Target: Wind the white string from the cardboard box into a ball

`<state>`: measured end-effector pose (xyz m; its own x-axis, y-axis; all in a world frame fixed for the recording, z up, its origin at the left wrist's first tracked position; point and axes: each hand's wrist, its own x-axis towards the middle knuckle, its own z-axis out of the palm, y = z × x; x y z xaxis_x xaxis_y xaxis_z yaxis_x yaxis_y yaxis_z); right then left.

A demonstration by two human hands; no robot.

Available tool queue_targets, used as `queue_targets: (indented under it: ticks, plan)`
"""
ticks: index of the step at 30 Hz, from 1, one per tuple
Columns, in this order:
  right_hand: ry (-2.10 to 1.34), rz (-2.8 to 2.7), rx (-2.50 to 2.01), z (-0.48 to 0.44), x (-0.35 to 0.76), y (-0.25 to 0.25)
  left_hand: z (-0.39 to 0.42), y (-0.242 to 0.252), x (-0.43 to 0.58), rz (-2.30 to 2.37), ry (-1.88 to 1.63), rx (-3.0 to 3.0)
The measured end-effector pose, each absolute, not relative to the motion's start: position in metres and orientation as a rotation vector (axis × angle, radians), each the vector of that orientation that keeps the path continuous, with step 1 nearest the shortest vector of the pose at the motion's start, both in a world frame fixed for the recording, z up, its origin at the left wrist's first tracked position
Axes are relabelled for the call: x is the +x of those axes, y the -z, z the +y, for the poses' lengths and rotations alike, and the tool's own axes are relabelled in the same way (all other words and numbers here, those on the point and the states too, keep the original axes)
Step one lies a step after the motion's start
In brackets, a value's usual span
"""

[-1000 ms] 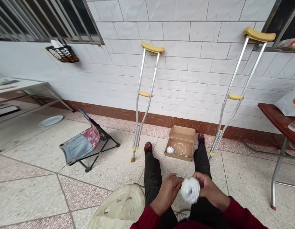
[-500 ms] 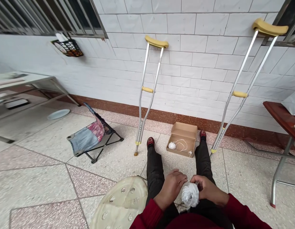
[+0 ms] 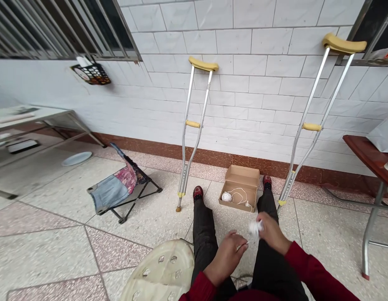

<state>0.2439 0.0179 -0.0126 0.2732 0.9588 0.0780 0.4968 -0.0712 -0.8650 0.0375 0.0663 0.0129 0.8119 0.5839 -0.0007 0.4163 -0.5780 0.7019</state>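
My right hand (image 3: 271, 232) is closed on a ball of white string (image 3: 254, 228), blurred by motion, above my right leg. Lower and to the left, my left hand (image 3: 228, 254) is pinched, thumb against fingers, with a short bit of white strand showing at the fingertips. A gap separates the two hands. Between my feet an open cardboard box (image 3: 243, 175) sits on the floor. In it lie another ball of white string (image 3: 226, 196), a loose loop of strand and a small white piece (image 3: 247, 203).
Two crutches, one left (image 3: 193, 124) and one right (image 3: 311, 127), lean on the tiled wall. A folding chair (image 3: 112, 190) and a round pale plastic stool top (image 3: 162, 276) are to my left. A red-topped table (image 3: 366, 154) stands at right.
My right hand has lifted the ball of string up and forward, away from my left hand. My left hand has dropped slightly and its fingers have curled into a pinch.
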Motion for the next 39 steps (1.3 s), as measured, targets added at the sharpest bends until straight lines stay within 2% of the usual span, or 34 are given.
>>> queue_targets:
  ticks: [3,6,9,12,16,18,20,22,26,31,34,39]
  plan:
    - [-1.128,-1.433,-1.521,-0.011,0.220,0.016,0.082,-0.021,0.035,0.682,-0.369,2.398]
    - [-1.426,-1.151,-1.303,-0.026,0.212,-0.009,0.085,-0.019,0.037,0.645,-0.378,2.330]
    - [-1.388,-0.810,-1.239,-0.016,0.228,-0.040,0.073,-0.010,0.042,0.672,-0.349,2.190]
    - [-1.233,-0.756,-1.366,0.007,0.255,-0.049,0.055,-0.004,0.045,0.679,-0.295,2.150]
    - [-0.726,-1.066,-1.746,0.025,0.263,-0.020,0.043,-0.009,0.042,0.664,-0.216,2.250]
    - [-0.623,-1.303,-1.782,0.019,0.248,-0.001,0.049,-0.015,0.038,0.657,-0.207,2.335]
    - [-0.700,-1.499,-1.686,0.007,0.228,0.013,0.060,-0.020,0.033,0.665,-0.239,2.423]
    - [-0.924,-1.536,-1.564,-0.007,0.210,0.018,0.072,-0.024,0.030,0.676,-0.295,2.487]
    - [-1.367,-1.191,-1.326,-0.021,0.201,0.003,0.083,-0.027,0.032,0.661,-0.353,2.422]
    - [-1.585,-0.888,-1.136,-0.026,0.212,-0.034,0.077,-0.022,0.039,0.646,-0.434,2.221]
    - [-1.545,-0.787,-1.140,-0.018,0.221,-0.050,0.067,-0.009,0.041,0.685,-0.403,2.140]
    - [-1.117,-0.795,-1.419,0.020,0.251,-0.038,0.037,0.012,0.041,0.635,-0.195,2.063]
